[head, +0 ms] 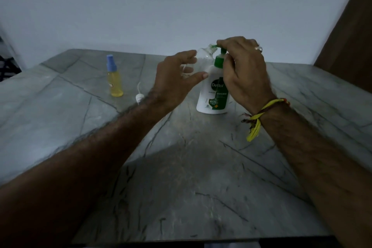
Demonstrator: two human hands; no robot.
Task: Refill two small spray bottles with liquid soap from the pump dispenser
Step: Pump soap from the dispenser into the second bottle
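A white soap dispenser [209,94] with a green pump stands upright on the grey stone table [181,167]. My right hand [243,70] rests on top of the pump head, fingers curled over it. My left hand [177,78] holds a clear, uncapped small spray bottle [203,60] tilted, its open neck right at the green nozzle. A second small spray bottle [115,78], filled with yellow liquid and closed with a blue cap, stands to the left. A white sprayer top with its tube [138,95] lies on the table between that bottle and my left forearm.
A pale wall rises behind the table's far edge. A brown panel [350,32] stands at the right. The table's near edge runs along the bottom of the view.
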